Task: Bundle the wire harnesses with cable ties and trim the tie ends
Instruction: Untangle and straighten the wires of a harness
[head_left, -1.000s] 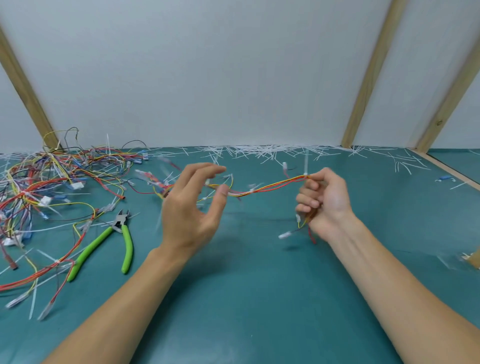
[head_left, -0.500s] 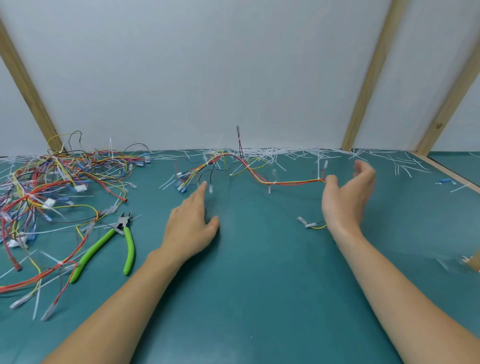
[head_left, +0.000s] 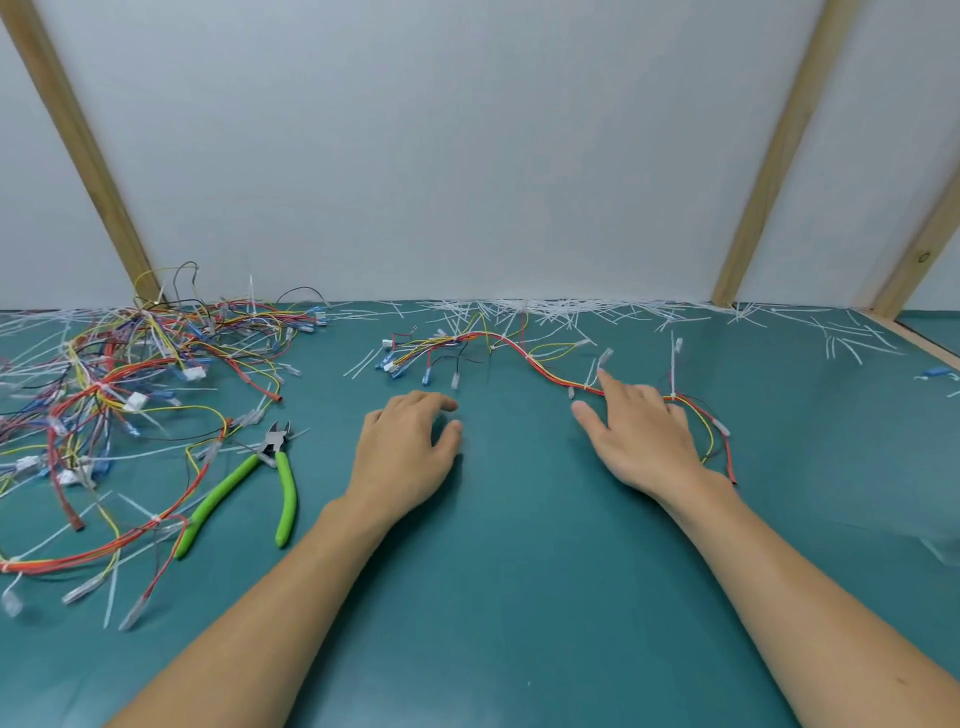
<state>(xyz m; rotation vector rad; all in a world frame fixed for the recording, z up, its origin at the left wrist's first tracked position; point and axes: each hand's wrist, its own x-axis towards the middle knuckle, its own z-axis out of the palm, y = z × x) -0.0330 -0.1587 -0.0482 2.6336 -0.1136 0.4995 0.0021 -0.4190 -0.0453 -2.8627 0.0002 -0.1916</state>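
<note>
Head view, both hands (head_left: 524, 447) palm-down, right fingers (head_left: 615, 387) on harness (head_left: 540, 364)

Your bench (head_left: 519, 597) is plain teal. The harness (head_left: 540, 364) ahead of you runs red, orange and yellow, with blue and clear-white connectors. The pile of harnesses (head_left: 119, 384) mixes red, yellow, blue, black and white. Your cutters (head_left: 244, 483) have lime-green handles and grey metal blades. The trimmed tie ends (head_left: 545, 312) are white.
</note>
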